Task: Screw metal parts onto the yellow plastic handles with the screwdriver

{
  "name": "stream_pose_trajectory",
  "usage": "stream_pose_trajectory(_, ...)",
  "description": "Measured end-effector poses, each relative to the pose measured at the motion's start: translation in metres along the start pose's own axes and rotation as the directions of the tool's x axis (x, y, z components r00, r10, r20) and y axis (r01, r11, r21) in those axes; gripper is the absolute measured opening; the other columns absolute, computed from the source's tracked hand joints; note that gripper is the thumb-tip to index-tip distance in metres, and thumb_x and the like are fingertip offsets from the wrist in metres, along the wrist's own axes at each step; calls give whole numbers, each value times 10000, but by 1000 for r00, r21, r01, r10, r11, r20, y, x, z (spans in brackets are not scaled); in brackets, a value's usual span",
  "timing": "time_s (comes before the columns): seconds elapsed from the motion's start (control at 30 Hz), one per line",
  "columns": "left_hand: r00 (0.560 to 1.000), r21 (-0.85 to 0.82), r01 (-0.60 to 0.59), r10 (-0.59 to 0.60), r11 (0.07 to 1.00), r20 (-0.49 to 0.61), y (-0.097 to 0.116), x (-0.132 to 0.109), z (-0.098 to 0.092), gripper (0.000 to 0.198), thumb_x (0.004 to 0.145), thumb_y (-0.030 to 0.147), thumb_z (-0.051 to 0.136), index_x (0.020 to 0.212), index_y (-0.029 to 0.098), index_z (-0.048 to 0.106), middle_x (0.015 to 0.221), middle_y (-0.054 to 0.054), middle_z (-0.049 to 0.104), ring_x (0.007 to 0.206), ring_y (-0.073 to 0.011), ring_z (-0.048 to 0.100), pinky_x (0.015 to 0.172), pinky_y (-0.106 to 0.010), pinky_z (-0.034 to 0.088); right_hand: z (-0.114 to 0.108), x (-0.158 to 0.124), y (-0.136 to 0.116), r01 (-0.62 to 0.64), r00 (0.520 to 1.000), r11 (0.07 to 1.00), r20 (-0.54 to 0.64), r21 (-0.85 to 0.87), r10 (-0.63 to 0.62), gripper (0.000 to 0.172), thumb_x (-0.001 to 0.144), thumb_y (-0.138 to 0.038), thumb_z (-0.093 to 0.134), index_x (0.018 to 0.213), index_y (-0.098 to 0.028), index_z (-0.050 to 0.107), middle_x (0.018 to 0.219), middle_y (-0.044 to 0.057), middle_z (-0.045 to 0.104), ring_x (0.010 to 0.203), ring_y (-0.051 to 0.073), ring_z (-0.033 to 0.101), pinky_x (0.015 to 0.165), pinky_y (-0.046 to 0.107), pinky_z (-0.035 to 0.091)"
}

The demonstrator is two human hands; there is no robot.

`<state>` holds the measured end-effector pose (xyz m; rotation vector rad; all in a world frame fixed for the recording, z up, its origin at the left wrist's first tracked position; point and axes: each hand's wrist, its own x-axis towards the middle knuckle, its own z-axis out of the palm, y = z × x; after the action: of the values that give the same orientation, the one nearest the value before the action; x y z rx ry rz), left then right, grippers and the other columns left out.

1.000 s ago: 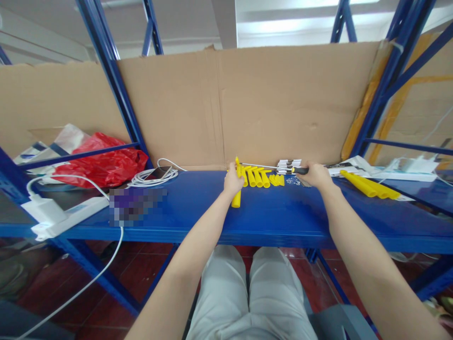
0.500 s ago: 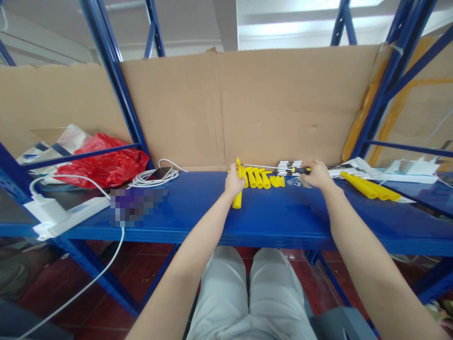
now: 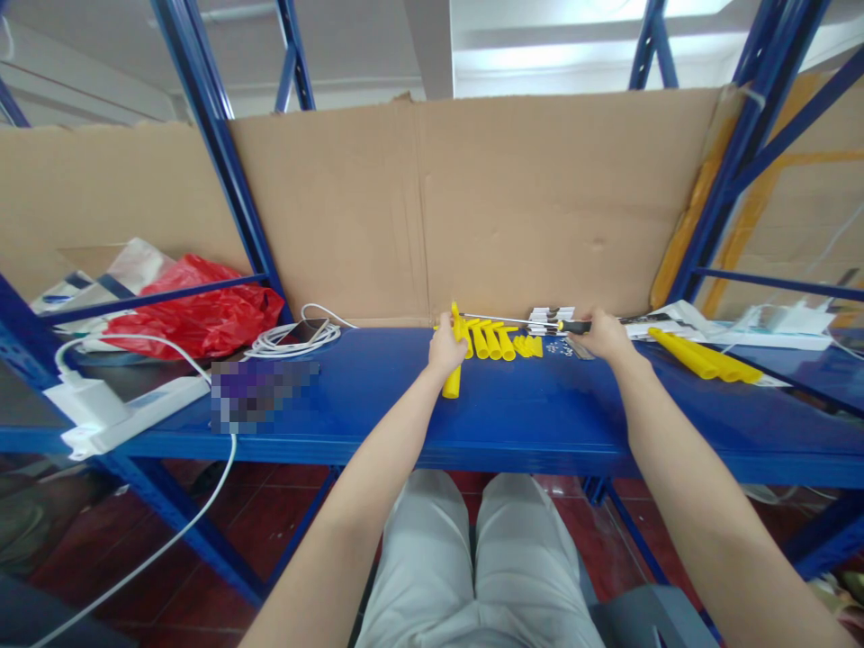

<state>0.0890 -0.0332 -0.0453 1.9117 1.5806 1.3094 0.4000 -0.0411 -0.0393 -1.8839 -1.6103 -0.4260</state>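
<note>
My left hand [image 3: 444, 349] is closed round a long yellow plastic tube [image 3: 453, 378], held upright-tilted on the blue shelf [image 3: 378, 396]. My right hand [image 3: 604, 335] grips a screwdriver [image 3: 533, 321] by its black and yellow handle. Its thin shaft lies level and its tip reaches the top of the tube in my left hand. Between my hands lie several short yellow plastic pieces [image 3: 499, 340] in a row, and a scatter of small screws [image 3: 559, 345].
A cardboard sheet [image 3: 472, 198] backs the shelf. A red plastic bag [image 3: 195, 310], coiled white cable [image 3: 293, 335] and white power strip [image 3: 121, 409] lie at left. More yellow tubes [image 3: 702, 355] and papers lie at right. Blue rack posts [image 3: 222, 153] stand on both sides.
Almost nothing: both hands keep their grips, with only a slight shift of the view.
</note>
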Motion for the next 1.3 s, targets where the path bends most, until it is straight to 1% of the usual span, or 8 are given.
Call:
stream_pose_trajectory(0.1,1000,4,8,-8,1000,-9,-1,0,0,542,840,38,607,1306,281,478,1355,-60,679,1143,-224,718,954,-339,572,-2,2,-1,51,998,999,26,-7,-51,296,748,-259,611,1004,-175,732,983,141,742,979,340,677,838,431,526)
stream_pose_trajectory(0.2,1000,-3,3,-3,1000,-21,-3,2,1,549,839,33,609,1316,270,477,1348,-76,684,1134,-232,722,964,-364,575,0,4,0,85,996,996,11,-2,-84,329,754,-254,583,1019,-160,755,1032,153,738,1030,338,663,891,436,518)
stream_pose_trajectory(0.43,1000,-9,-5,5,1000,-22,-4,3,2,538,840,30,619,1307,265,495,1345,-72,689,1126,-225,727,978,-365,572,10,10,15,199,980,980,-6,-7,-200,245,692,-258,680,911,-165,737,990,139,712,1016,323,650,936,425,517)
stream_pose_trajectory(0.5,1000,-5,-8,8,1000,-25,-3,3,2,542,837,26,623,1303,275,502,1345,-61,690,1121,-217,729,976,-353,571,10,8,15,166,986,986,11,-11,-166,260,690,-271,704,930,-173,726,989,132,721,993,319,661,902,411,528)
stream_pose_trajectory(0.67,1000,-2,-10,10,1000,-16,-1,1,1,528,836,17,618,1290,263,511,1347,-69,690,1116,-221,731,960,-345,576,1,2,4,-22,997,999,72,-23,23,361,742,-326,705,1074,-184,710,962,124,751,917,314,701,774,375,535)
stream_pose_trajectory(0.97,999,-9,11,-11,1000,-38,-3,2,1,536,844,38,603,1316,263,481,1336,-70,691,1131,-230,722,957,-356,574,-7,0,-6,27,991,1000,132,-10,-25,342,785,-282,601,1061,-154,760,1041,148,759,1016,334,693,800,376,522)
stream_pose_trajectory(1.1,999,-3,-2,1,1000,-35,-3,2,1,563,829,31,608,1330,255,488,1317,-85,698,1133,-241,720,960,-369,572,-6,0,-5,75,991,996,113,-45,-69,319,759,-287,622,1024,-163,748,1050,148,747,1025,337,678,826,398,515)
stream_pose_trajectory(1.3,999,11,-26,26,1000,-45,-3,2,2,602,812,24,635,1339,280,497,1295,-67,713,1165,-236,708,979,-367,568,-5,0,-5,-8,991,993,133,-114,23,358,746,-369,707,1054,-189,686,972,128,746,939,320,690,787,390,511)
